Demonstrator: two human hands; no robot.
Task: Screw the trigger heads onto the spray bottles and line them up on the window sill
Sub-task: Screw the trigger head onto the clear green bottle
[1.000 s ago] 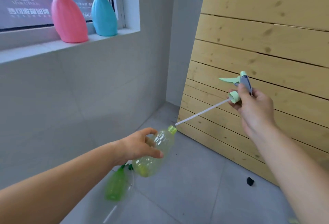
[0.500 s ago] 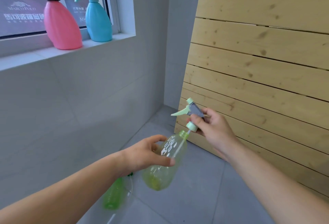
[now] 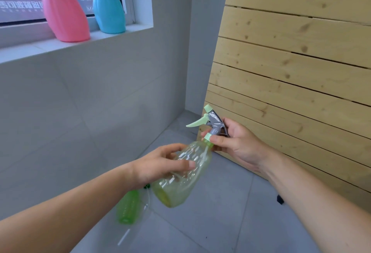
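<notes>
My left hand (image 3: 160, 164) grips a clear yellow-green spray bottle (image 3: 180, 180), tilted with its neck up to the right. My right hand (image 3: 234, 144) holds a grey and mint trigger head (image 3: 212, 124) at the collar, seated on the bottle's neck, its tube inside the bottle. On the white window sill (image 3: 36, 48) stand a pink spray bottle (image 3: 64, 13) and a blue spray bottle (image 3: 108, 9), both with heads on. A bright green bottle (image 3: 128, 206) lies on the floor below my left wrist, with a tube beside it.
A slatted wooden panel (image 3: 291, 61) leans against the wall close on the right. Grey tiled wall below the sill, grey tiled floor (image 3: 210, 222). A small black object (image 3: 280, 199) lies on the floor by the panel.
My right hand lowered the trigger head, sliding its tube fully into the bottle, until the collar met the neck. The bottle rose and tilted more upright in my left hand.
</notes>
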